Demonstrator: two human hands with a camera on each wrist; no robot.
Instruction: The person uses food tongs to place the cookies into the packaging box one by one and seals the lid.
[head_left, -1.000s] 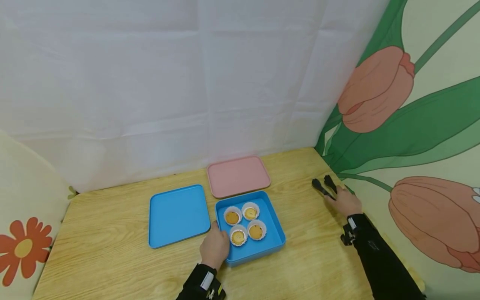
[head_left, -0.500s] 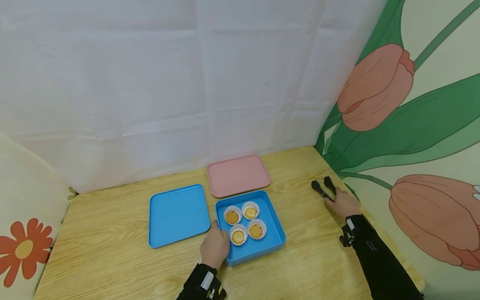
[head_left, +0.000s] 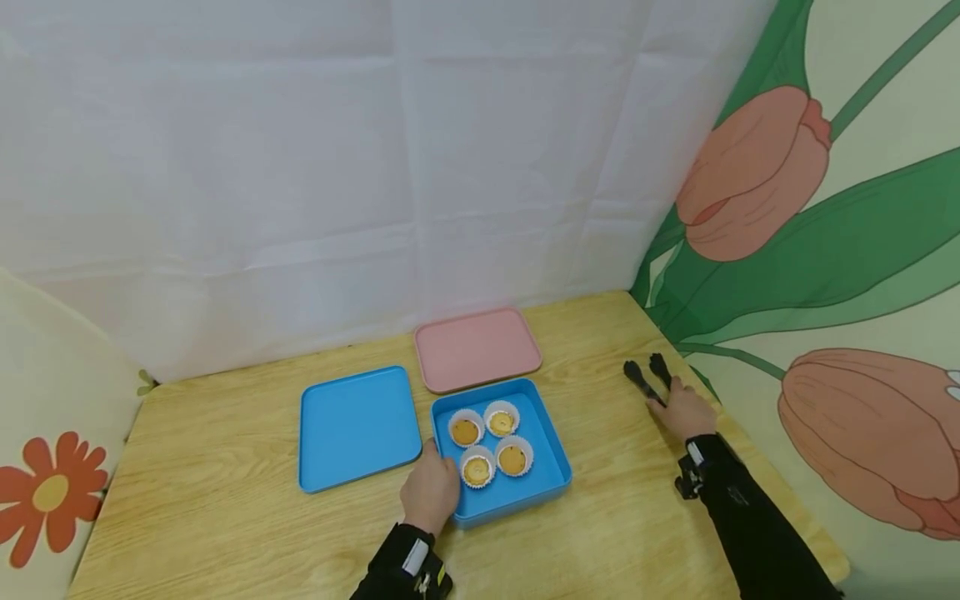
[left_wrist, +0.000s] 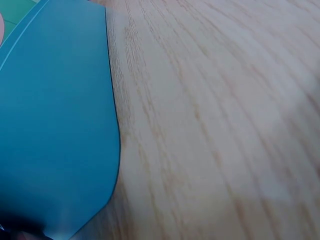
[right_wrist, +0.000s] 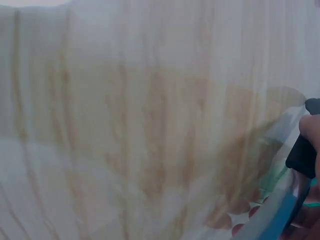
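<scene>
At the near left corner of a blue open box (head_left: 536, 487), my left hand (head_left: 429, 496) grips the side wall. Inside the box are several small round cakes (head_left: 465, 432) in white paper cups. In the left wrist view the blue side of the box (left_wrist: 60, 110) fills the left part, close over the wood. My right hand (head_left: 686, 412) holds black tongs (head_left: 640, 382) near the table's right edge. The tongs point away from me with their two tips spread apart. A dark part of the tongs (right_wrist: 302, 157) shows in the fingers at the right wrist view's edge.
Left of the box lies a flat blue tray or lid (head_left: 358, 429). A pink tray (head_left: 477, 350) sits just behind the box. White cloth (head_left: 300, 167) hangs along the table's back, and a flower-printed wall (head_left: 825, 292) borders its right side.
My right hand has shifted very slightly toward me, its fingers still on the tongs. The left hand and the box have stayed in place.
</scene>
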